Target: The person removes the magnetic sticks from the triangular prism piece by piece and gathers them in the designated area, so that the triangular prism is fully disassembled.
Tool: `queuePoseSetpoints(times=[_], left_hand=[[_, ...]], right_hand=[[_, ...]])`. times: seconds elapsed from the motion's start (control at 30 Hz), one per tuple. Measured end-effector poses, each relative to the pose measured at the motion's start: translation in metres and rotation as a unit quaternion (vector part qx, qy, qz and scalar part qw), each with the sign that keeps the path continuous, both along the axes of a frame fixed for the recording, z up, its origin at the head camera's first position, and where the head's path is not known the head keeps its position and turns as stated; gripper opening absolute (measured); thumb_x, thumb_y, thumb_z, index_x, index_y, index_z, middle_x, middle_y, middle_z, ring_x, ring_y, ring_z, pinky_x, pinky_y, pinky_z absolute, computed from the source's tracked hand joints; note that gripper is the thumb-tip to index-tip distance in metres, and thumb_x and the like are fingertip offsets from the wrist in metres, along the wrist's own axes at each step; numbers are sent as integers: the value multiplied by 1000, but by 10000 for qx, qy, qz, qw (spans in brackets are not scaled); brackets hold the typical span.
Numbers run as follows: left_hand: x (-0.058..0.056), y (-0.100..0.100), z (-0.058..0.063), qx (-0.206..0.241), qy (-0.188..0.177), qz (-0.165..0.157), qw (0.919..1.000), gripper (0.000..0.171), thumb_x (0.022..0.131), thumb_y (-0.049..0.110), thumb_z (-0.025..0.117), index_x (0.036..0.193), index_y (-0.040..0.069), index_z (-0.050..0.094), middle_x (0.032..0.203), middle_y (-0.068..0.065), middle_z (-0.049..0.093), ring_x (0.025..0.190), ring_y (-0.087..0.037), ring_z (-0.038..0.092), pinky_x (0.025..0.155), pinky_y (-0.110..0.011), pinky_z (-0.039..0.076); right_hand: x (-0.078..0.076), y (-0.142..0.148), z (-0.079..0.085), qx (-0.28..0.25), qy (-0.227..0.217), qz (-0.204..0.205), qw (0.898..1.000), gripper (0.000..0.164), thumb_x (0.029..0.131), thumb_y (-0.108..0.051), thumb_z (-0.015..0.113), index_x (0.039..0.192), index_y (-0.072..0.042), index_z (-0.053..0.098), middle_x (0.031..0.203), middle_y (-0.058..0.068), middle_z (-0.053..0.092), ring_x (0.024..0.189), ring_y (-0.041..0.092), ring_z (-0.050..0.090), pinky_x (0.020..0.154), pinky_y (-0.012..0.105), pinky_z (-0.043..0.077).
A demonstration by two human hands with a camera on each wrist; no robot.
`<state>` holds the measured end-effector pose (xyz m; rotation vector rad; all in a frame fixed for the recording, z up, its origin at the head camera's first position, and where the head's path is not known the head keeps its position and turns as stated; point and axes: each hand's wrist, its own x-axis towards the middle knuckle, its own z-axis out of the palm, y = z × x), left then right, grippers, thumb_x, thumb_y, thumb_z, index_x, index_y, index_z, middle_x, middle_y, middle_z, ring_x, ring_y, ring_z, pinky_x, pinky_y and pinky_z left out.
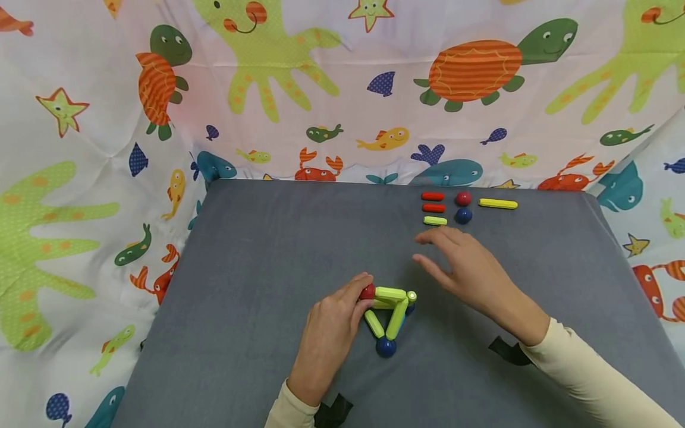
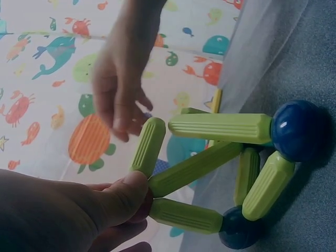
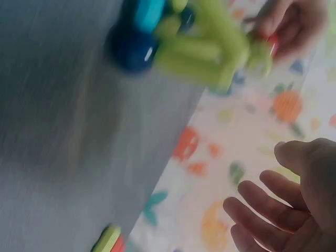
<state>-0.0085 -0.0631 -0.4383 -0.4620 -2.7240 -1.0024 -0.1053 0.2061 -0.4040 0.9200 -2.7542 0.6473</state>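
Observation:
My left hand pinches a red ball at the upper corner of a small frame of magnetic building sticks. Light green sticks join at that ball and slope down to dark blue balls resting on the table. One stick in the left wrist view sticks up from the held corner. Part of a light blue stick shows in the right wrist view. To the right, my right hand hovers with fingers apart and nothing between them, just below a loose light green stick.
At the back of the grey table lie two red sticks, a loose red ball, a loose blue ball and a yellow stick. Black tape marks the front. A patterned curtain hangs behind.

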Motion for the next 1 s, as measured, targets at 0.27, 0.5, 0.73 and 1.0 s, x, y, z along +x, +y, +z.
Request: queuePoseSetpoints(times=[0.27,0.5,0.73,1.0], left_hand=[[-1,0,1,32,83,-50,9999,40,99,19,75,138,12,70,140,-4,70,113,-22,75,83,-34,63],[0,0,0,72,49,-51,9999,40,100,21,73,139,13,69,141,-3,69,114,-20,74,85,-33,63],[0,1,0,70,10,-60,10000,40,100,22,72,139,14,69,141,-3,69,114,-19,74,84,-32,63],[0,1,1,102,-4,-46,9999,39,100,24,70,138,15,70,142,-1,69,110,-19,75,80,-31,63]], right_hand=[[29,-32,-4,-63,231,817,9964,37,94,-32,84,124,-14,72,116,0,73,104,19,70,91,46,59],[40,-47,-12,-13,293,1086,9937,33,93,-33,84,119,-15,74,109,-2,73,97,16,69,90,44,59],[45,-54,-18,42,336,1118,9931,32,92,-30,87,117,-15,75,105,-4,71,93,14,67,87,42,58],[46,-57,-17,128,306,1028,9942,30,93,-30,86,117,-17,75,106,-5,71,95,15,67,89,41,58]])
